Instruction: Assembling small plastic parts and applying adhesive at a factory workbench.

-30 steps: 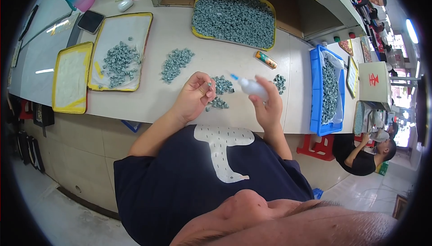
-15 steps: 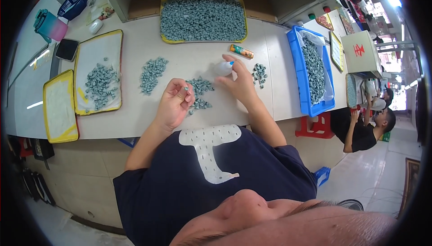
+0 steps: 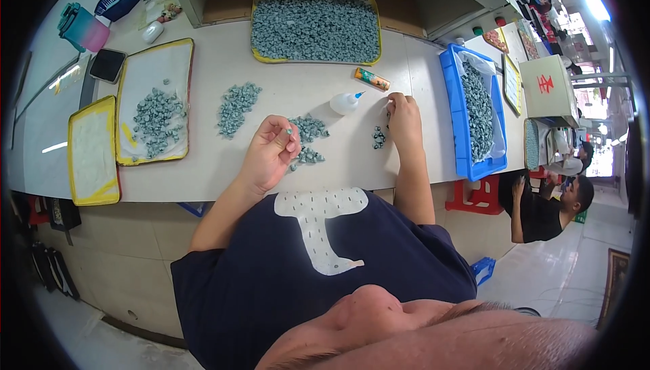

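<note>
My left hand (image 3: 272,152) is raised over the front of the table, thumb and fingers pinching a small blue-green piece (image 3: 290,131). Just beyond it lies a loose pile of such pieces (image 3: 310,128). To the right, my right hand (image 3: 405,119) is lowered at a smaller group of pieces (image 3: 378,138). Its fingers are drawn together, and their tips are too small to show what they hold. A white squeeze bottle with a blue tip (image 3: 344,104) is on the table between my hands, untouched. Another pile (image 3: 237,109) lies left of my left hand.
A yellow-edged tray (image 3: 316,58) full of pieces is at the back. Right stands a blue crate (image 3: 462,161) of pieces; an orange-green tube (image 3: 372,79) lies nearer. Two trays (image 3: 154,55), a phone (image 3: 107,65) and a tumbler (image 3: 82,28) are left. Another person (image 3: 542,207) sits far right.
My right hand has let go of the squeeze bottle and moved right to the small group of pieces. My left hand keeps its pinch on the piece. The whole view has shifted slightly.
</note>
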